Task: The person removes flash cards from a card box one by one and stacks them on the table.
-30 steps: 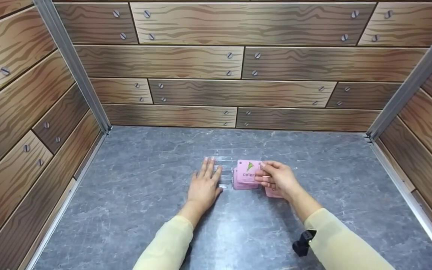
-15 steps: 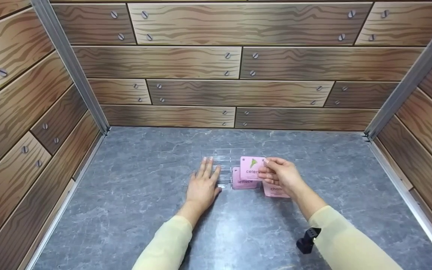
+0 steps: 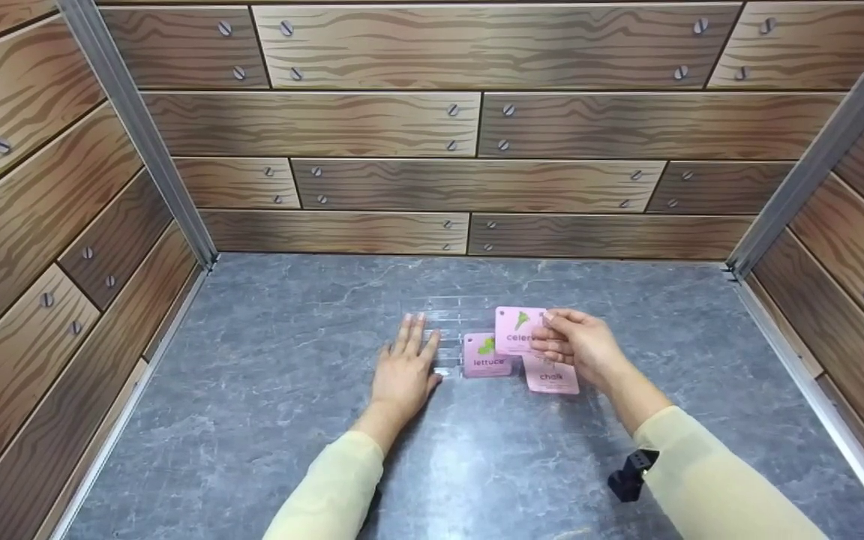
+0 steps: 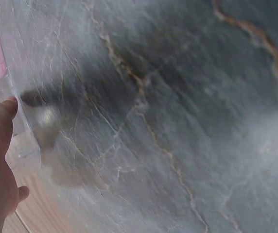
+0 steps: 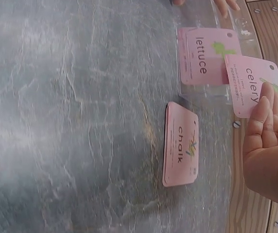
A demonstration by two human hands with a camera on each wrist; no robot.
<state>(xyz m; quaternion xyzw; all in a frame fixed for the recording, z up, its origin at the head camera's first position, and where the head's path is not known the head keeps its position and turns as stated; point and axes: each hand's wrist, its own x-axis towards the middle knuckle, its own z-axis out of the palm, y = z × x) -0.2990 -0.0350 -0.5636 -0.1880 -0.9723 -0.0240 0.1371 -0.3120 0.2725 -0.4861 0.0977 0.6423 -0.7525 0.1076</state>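
Observation:
In the head view my right hand (image 3: 580, 346) pinches the right edge of a pink "celery" card (image 3: 516, 330), raised above the table. Below and to its left, a pink "lettuce" card (image 3: 487, 360) lies on the right part of a clear plastic rack (image 3: 443, 352). A "chalk" card (image 3: 552, 379) lies to the right of the rack; the right wrist view shows this chalk card (image 5: 182, 148) as the top of a thin stack. My left hand (image 3: 404, 375) rests with straight, spread fingers on the rack's left part, its thumb by the front edge.
The grey marbled tabletop (image 3: 252, 375) is bounded by wood-patterned walls (image 3: 372, 124) at the back and sides. Metal posts (image 3: 154, 142) stand in the back corners. A small black device (image 3: 631, 476) hangs at my right sleeve.
My right hand has moved the celery card to the right and away from me, off the lettuce card, which now shows more fully. The chalk card is more visible. My left hand stays put.

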